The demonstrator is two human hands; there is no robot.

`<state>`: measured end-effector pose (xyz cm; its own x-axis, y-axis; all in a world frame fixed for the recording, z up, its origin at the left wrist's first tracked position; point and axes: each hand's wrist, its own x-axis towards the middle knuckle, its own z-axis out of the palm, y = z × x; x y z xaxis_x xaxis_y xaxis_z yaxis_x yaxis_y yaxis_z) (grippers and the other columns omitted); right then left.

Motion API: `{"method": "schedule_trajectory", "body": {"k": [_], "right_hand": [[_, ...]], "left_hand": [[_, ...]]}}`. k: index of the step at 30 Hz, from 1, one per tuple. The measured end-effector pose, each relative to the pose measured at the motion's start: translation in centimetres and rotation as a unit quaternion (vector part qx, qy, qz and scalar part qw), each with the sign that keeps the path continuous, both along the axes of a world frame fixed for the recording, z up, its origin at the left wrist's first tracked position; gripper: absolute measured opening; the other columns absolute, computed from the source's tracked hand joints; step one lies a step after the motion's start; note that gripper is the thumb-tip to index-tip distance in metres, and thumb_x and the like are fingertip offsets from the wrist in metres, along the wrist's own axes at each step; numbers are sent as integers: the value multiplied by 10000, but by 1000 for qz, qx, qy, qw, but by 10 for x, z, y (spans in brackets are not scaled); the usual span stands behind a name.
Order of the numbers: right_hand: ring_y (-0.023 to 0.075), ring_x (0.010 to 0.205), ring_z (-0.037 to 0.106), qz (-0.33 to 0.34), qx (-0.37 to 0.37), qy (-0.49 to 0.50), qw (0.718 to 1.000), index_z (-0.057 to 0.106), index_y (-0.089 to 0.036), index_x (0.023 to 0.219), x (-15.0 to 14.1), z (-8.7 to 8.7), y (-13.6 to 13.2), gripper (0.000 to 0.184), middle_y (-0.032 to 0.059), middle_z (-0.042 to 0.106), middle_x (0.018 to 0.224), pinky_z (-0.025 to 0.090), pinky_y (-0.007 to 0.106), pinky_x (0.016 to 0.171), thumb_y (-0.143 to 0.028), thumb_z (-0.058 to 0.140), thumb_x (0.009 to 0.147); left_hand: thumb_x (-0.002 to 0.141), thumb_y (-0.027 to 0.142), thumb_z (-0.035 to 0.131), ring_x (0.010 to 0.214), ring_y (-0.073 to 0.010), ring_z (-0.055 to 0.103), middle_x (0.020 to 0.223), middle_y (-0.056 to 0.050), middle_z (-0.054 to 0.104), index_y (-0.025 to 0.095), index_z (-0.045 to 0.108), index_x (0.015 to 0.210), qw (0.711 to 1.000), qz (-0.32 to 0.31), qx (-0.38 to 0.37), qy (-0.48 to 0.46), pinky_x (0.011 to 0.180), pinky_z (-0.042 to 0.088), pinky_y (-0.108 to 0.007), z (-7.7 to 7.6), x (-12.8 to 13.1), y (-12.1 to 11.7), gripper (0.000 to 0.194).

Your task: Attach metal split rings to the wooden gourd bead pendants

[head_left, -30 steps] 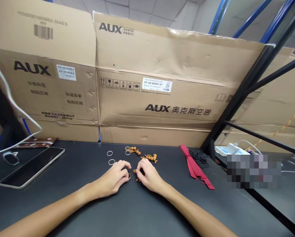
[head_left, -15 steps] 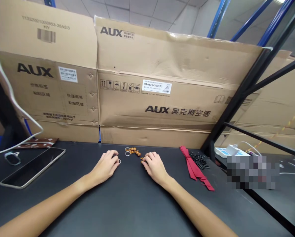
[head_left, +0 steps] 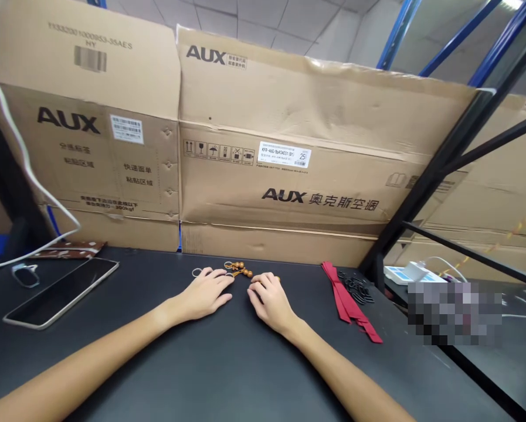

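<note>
My left hand (head_left: 207, 293) lies palm down with its fingers stretched out and the thumb apart. Its fingertips reach the cord end of a beaded keychain (head_left: 245, 272), which has round orange-brown beads and a metal ring (head_left: 228, 265). Another metal ring (head_left: 196, 272) shows just behind that hand; whatever it is attached to is hidden. Close by on the right, my right hand (head_left: 270, 302) is closed, fingers bent and together, over a second beaded keychain. Only a bit of orange bead (head_left: 278, 279) peeks out behind its knuckles.
On the right lie red fabric strips (head_left: 348, 302) and a pile of black loops (head_left: 357, 287). A phone (head_left: 63, 293), a small clear-and-dark item (head_left: 25, 275) and a brown patterned pouch (head_left: 71, 251) are at left. Cardboard (head_left: 271, 176) walls the back; a black frame post (head_left: 416, 190) rises at right.
My left hand has moved right toward the middle keychain and its fingers have spread, leaving a ring behind it. My right hand has shifted only slightly. The view has tilted a little.
</note>
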<state>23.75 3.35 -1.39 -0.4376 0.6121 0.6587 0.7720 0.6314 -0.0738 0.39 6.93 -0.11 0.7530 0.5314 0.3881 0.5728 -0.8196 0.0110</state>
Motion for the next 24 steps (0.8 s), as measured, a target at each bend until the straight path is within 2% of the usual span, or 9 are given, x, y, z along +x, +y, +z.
{"method": "schedule_trajectory", "body": {"k": [4,9,14,20,24], "right_hand": [[246,1004,502,38,-32,8,999,646,-201,1041,-1,2,-6,185,101,620,1081,445,417,884,-175,494,939],[255,1102,438,89,-80,-32,992,609,-253,1220,-7,7,-20,401,85,531,1292,418,453,977,-91,500,871],[267,1151,413,117,-110,-64,985,664,-309,1126,-10,11,-27,372,37,486,1375,393,492,1003,-105,526,847],[274,1167,432,127,-88,-60,986,682,-283,1036,-9,14,-28,236,46,521,1354,412,489,990,-167,550,878],[276,1180,429,126,-99,-50,986,658,-250,955,-7,15,-29,134,61,535,1333,411,497,992,-186,564,884]], "left_hand": [[982,256,491,1198,-251,530,1238,-79,651,213,541,1282,997,-67,-34,11,1012,341,-394,12,-2,-33,308],[953,143,497,1156,-228,547,1128,-41,694,233,569,1224,986,-156,-64,3,966,366,-336,20,-5,-64,295],[975,112,453,1063,-208,573,1031,-36,705,243,607,1147,983,-163,-89,-4,880,395,-314,18,-6,-65,266],[986,133,441,972,-207,571,999,-51,700,228,628,1115,980,-170,-99,-33,863,414,-331,16,-5,-64,247],[978,154,474,918,-200,554,947,-45,689,222,641,1059,980,-168,-94,-58,867,423,-329,11,-5,-62,198]]}}
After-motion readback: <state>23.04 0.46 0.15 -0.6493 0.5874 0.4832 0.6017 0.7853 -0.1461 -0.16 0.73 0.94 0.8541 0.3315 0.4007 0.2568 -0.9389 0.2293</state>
